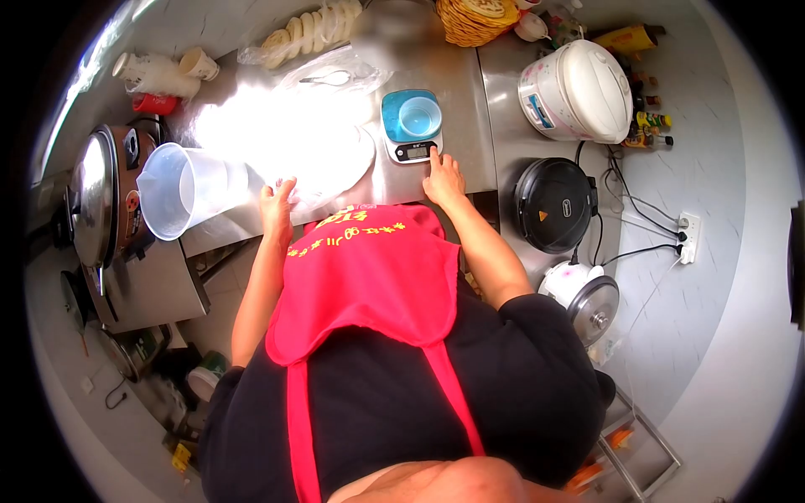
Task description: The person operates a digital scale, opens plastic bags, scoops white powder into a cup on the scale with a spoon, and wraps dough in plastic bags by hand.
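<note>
A white kitchen scale (412,152) with a small dark display stands on the steel counter, its blue platform (392,127) bearing a small clear plastic bowl (419,116). The index finger of my right hand (444,180) is stretched onto the scale's front right corner, beside the display. That hand holds nothing. At the counter's front edge is my left hand (277,205), thumb and fingers apart, next to a white round plate or tray (356,168) and thin clear plastic. Glare washes out much of this spot. A translucent measuring jug (180,191) stands left of it.
A brown electric cooker (113,193) is at the left. Along the right stand a white rice cooker (579,92), a black round electric griddle (553,205) and a lidded pot (591,306), with cords running to a wall socket (688,239). Bagged pale rounds (306,35) lie behind.
</note>
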Demonstrator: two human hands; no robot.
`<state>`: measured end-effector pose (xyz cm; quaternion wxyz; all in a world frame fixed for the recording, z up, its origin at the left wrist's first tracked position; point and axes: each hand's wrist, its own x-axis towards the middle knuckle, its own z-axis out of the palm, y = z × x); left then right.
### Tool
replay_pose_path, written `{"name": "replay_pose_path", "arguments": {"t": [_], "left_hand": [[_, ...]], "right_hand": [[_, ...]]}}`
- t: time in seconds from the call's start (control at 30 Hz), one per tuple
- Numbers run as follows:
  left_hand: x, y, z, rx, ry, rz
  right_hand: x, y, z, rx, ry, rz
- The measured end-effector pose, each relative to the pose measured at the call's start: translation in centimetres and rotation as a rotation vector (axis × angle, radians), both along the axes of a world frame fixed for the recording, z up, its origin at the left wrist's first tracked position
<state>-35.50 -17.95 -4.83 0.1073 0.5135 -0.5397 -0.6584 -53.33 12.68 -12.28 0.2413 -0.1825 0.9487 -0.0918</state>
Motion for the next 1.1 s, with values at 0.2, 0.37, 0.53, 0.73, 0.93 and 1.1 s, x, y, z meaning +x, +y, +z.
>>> {"name": "replay_pose_path", "arguments": {"t": [0.2,0.37,0.53,0.73,0.93,1.1], "left_hand": [[-0.1,0.0,0.2,0.024,0.02,0.005],[-0.2,-0.1,0.1,0.03,0.046,0.005],[-0.1,-0.2,0.6,0.009,0.028,0.005],[0.0,-0.4,0.2,-0.003,-0.055,-0.152],[-0.4,-1.4,-1.6,0.021,-0.129,-0.232],[0.7,-2.5,-3.8,0.083,-0.006,-0.158]], "right_hand": [[0.2,-0.7,0.1,0.072,0.012,0.029],[-1.1,0.2,0.1,-0.177,-0.042,-0.153],[-4.7,-0.7,2.9,-0.474,0.043,-0.493],[-10.4,-4.2,2.6,-0.514,-0.382,-0.681],[-10.0,-4.8,2.4,-0.706,-0.417,-0.824],[-6.2,-5.9,10.4,-1.365,-0.836,-0.802]]}}
